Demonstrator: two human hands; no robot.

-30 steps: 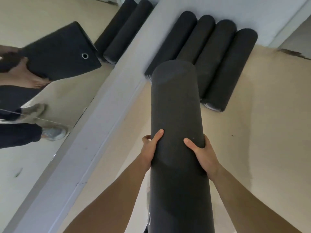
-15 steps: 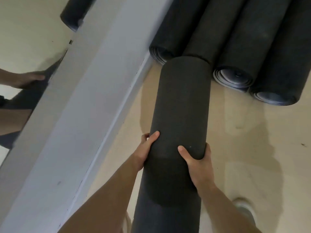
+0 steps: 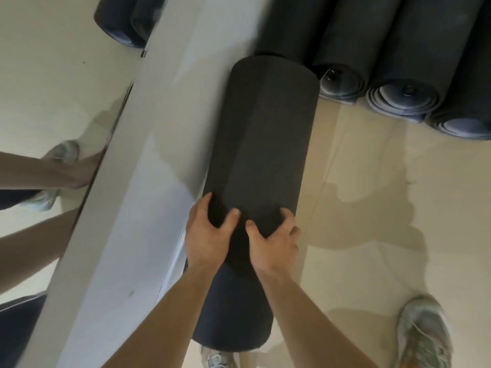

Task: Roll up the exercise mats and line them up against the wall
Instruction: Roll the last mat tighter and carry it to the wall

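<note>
I hold a rolled dark grey exercise mat (image 3: 263,144) lengthwise in front of me, its far end close to the grey wall base (image 3: 170,107). My left hand (image 3: 208,235) grips its left side and my right hand (image 3: 273,240) grips its right side, fingers curled over the top, the two hands close together. Several rolled mats (image 3: 393,49) lie side by side at the top right, their spiral ends facing me. The near end of the held mat hangs above the floor between my arms.
A wall mirror (image 3: 53,88) on the left reflects my arms, a shoe and two more rolled mats. My right shoe (image 3: 422,333) stands on the beige floor (image 3: 385,208) at the lower right; another shoe shows under the mat's near end.
The mat has swung left toward the wall base and its far end sits beside the row. My hands have slid closer together on it. The view has dropped nearer the floor.
</note>
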